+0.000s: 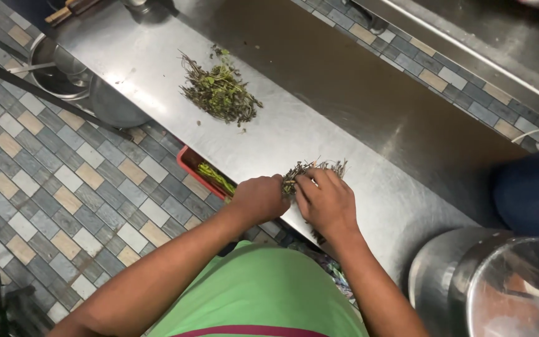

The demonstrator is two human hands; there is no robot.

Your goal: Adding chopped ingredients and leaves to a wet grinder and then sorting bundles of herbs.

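Observation:
My left hand (260, 198) and my right hand (325, 201) meet over a small bunch of dry, twiggy herb stems (316, 167) at the near edge of a stainless steel counter (319, 87). Both hands grip the bunch, the left closed in a fist on its near end, the right with fingers curled over the stems. The tips of the stems fan out beyond my right fingers. Farther along the counter lies a larger loose pile of green leafy herbs (219, 92), apart from both hands.
A red crate (189, 163) with green stalks sits on the tiled floor below the counter edge. Steel bowls (63, 72) stand on the floor at upper left. A large steel pot (488, 284) is at lower right, next to a blue-clad person (534, 190).

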